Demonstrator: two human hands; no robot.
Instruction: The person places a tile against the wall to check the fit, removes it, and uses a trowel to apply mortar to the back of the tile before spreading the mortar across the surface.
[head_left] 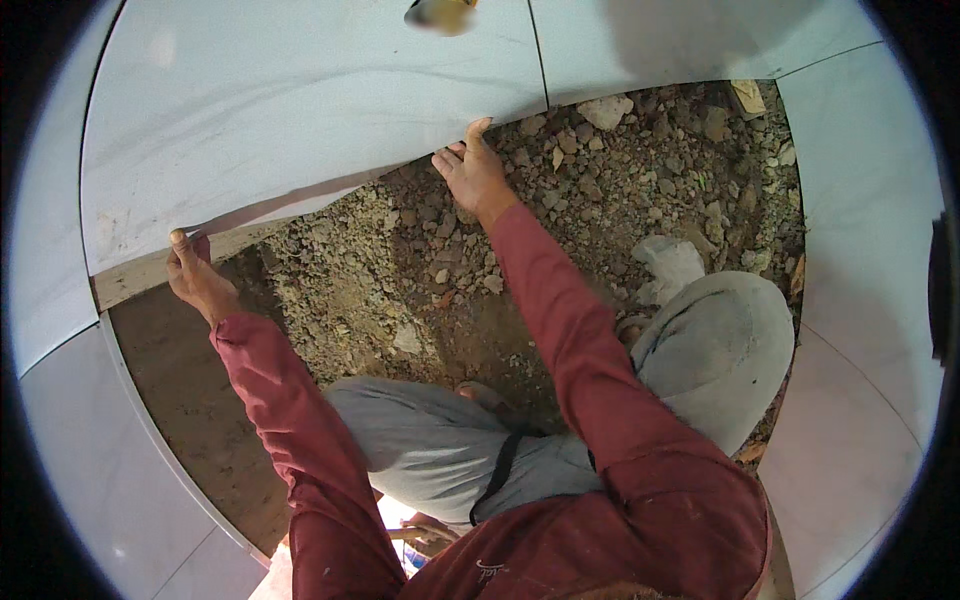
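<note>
The left hand's (203, 284) thumb lies over the near edge of a large pale tile (300, 110), its fingers bent below, pinching the rim. The right hand (475, 182) does likewise farther along, thumb at the edge and fingers curled partly under; how firmly it grips, I cannot tell. The tile fills the upper left and top centre of the frame, its edge bordering rubble (570, 200) at centre and upper right; dark soil (190, 390) lies left of centre. The step in hand looks like handling or adjusting the tile along this edge; the next move seems to call for both hands working evenly, fingertips clear of any pinch underneath.
</note>
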